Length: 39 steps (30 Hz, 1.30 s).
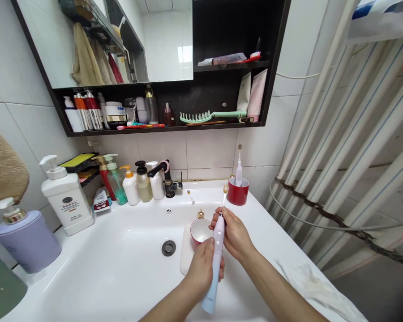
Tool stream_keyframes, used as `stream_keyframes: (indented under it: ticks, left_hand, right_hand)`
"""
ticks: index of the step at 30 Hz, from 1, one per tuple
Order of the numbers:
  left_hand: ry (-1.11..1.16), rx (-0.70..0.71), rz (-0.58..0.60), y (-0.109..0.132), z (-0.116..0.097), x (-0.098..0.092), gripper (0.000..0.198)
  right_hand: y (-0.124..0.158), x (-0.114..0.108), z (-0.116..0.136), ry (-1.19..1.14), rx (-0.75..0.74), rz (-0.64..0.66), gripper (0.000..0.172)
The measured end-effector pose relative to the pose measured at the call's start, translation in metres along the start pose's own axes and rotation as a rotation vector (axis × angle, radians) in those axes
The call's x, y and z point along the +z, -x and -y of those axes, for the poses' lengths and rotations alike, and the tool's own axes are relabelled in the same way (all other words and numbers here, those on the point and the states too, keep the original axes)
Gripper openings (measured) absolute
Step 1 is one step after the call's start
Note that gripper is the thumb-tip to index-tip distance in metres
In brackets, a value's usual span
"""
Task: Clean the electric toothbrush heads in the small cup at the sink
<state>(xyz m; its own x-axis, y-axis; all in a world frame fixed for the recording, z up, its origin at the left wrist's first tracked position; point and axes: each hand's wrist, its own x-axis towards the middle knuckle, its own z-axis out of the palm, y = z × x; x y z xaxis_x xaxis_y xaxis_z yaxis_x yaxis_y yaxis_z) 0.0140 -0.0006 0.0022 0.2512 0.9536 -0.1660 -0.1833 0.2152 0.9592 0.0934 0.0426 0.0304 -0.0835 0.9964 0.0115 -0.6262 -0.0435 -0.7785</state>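
Note:
My left hand (204,267) is closed around the handle of an electric toothbrush (218,241), pink at the top and pale blue toward its base. The fingers of my right hand (234,230) pinch the slim brush head (225,192) where it meets the handle's top; the joint itself is hidden by the fingers. The toothbrush is tilted, bristles up and away from me, over the sink's right side. Just beyond my left hand, a red cup with a white inside (200,229) stands on a pale mat (186,257). Another small brush head (190,197) lies on the sink's back ledge.
A red cup (238,193) on the back right ledge holds a second electric toothbrush (238,172). The black faucet (168,179) stands at the back, with several pump bottles (130,188) to its left. A crumpled white cloth (309,286) lies at the right edge.

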Motion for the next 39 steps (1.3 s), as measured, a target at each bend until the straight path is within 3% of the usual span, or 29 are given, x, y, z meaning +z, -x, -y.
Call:
stream_keyframes:
  ticks: [3, 9, 13, 19, 26, 32, 39]
  left_hand:
    - [-0.015, 0.003, -0.010, 0.000, 0.002, 0.000, 0.047]
    - [0.022, -0.078, 0.044, -0.005, 0.003, -0.009, 0.045]
    - [0.122, -0.102, -0.041, -0.008, -0.004, -0.014, 0.040]
    - [0.158, -0.125, -0.165, -0.008, -0.014, -0.013, 0.037]
    - [0.207, -0.112, -0.165, -0.018, -0.007, -0.018, 0.038]
    - [0.177, -0.188, -0.201, -0.023, -0.008, -0.018, 0.040]
    - [0.170, -0.104, -0.187, -0.023, -0.005, -0.019, 0.044]
  right_hand:
    - [-0.003, -0.004, -0.001, 0.044, 0.001, 0.004, 0.016]
    - [-0.027, -0.027, 0.008, 0.337, -0.172, -0.231, 0.017]
    - [-0.056, -0.035, 0.006, 0.749, -0.089, -0.241, 0.018]
    - [-0.118, -0.022, -0.021, 1.145, 0.028, -0.276, 0.009]
    - [-0.164, -0.013, -0.039, 1.566, 0.123, -0.199, 0.021]
    - [-0.176, -0.006, -0.036, 1.822, 0.076, -0.150, 0.022]
    - [-0.177, 0.000, -0.038, 1.950, 0.074, -0.084, 0.022]
